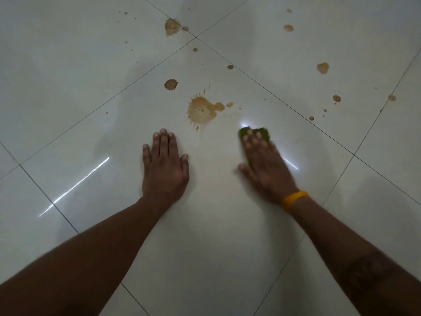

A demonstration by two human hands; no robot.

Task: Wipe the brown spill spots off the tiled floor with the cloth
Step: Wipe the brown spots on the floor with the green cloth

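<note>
Spots of brown liquid are lying scattered over the pale glossy floor (68, 76); the largest splat (201, 110) is sitting on the middle tile, just ahead of and between the two hands, with a smaller round spot (170, 84) beyond it to the left and several more, such as one at far right (322, 68), across the grout line (284, 106). The right hand (265, 165), blurred and wearing a yellow band (293, 200), is pressing the green cloth (255, 133) flat to the tile with straight fingers; only the cloth's front edge is showing past the fingertips, just right of the splat and not touching it. The left hand (165, 167) is resting open, palm down, bracing the body, holding nothing.

Judged step: beginning the sweep toward the big splat. Doing it well is likely calling for even palm pressure, strokes drawn inward from the splat's spiky rim, and a fresh cloth face for each spot to avoid smearing.

Open tile is lying all round both hands; no walls or furniture are showing. The far spots may be demanding a shift forward.
</note>
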